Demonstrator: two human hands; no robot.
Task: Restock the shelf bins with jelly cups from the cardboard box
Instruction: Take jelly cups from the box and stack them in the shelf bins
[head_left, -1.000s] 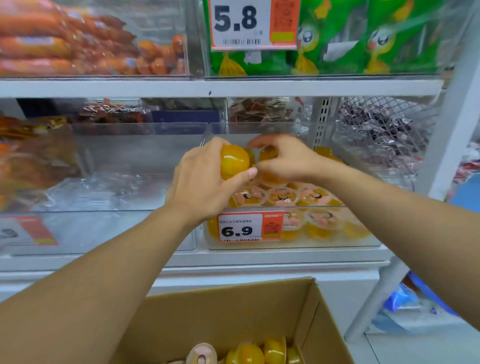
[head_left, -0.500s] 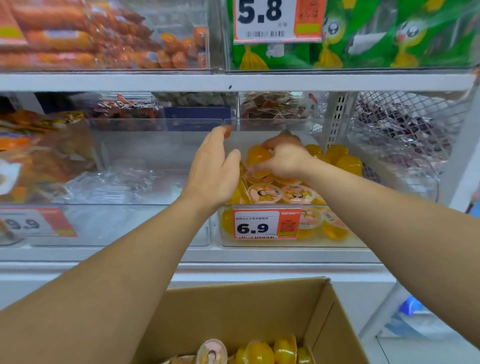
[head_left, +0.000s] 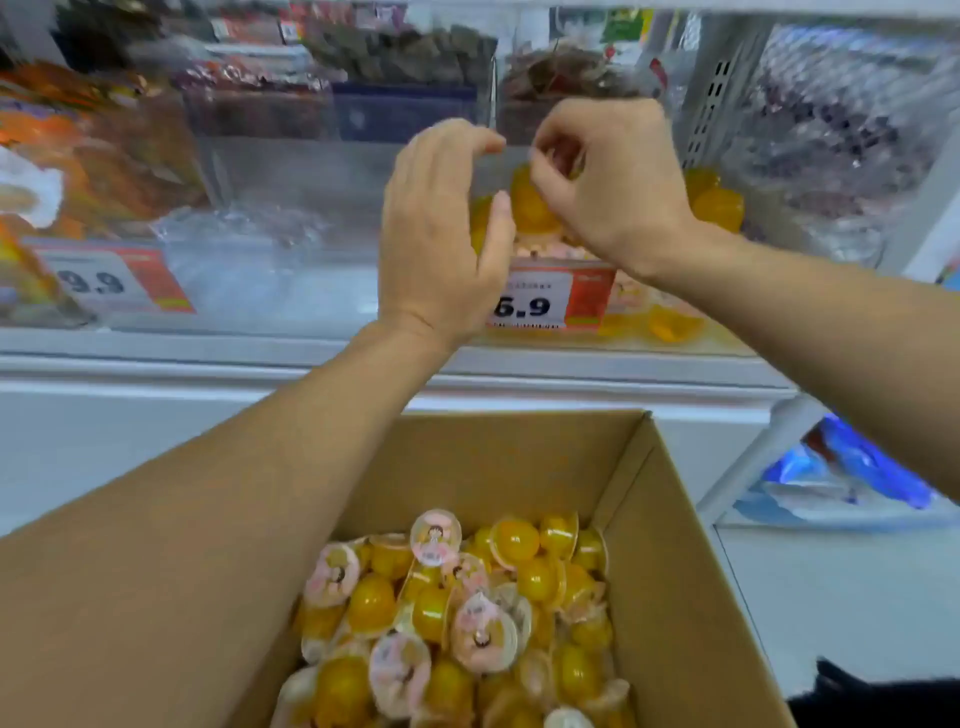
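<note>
Jelly cups (head_left: 535, 200) are heaped in the clear shelf bin (head_left: 675, 332) behind the 6.9 price tag (head_left: 550, 299); more fill the cardboard box (head_left: 691, 597) below. Nothing is held by the left hand (head_left: 441, 228) (fingers loosely curved). Whether anything is pinched by the curled right hand (head_left: 608, 176) cannot be told.

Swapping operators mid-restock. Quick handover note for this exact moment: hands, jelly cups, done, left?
Left hand: over the bin's front edge, fingers loosely curved, holding nothing.
Right hand: over the 6.9 bin, fingers curled; whether it holds a cup is hidden.
Jelly cups in the bin: partly filled, piled toward the back.
Cardboard box: below the shelf, many jelly cups in the box left.
Done: some cups binned.
Left: move the rest.
</note>
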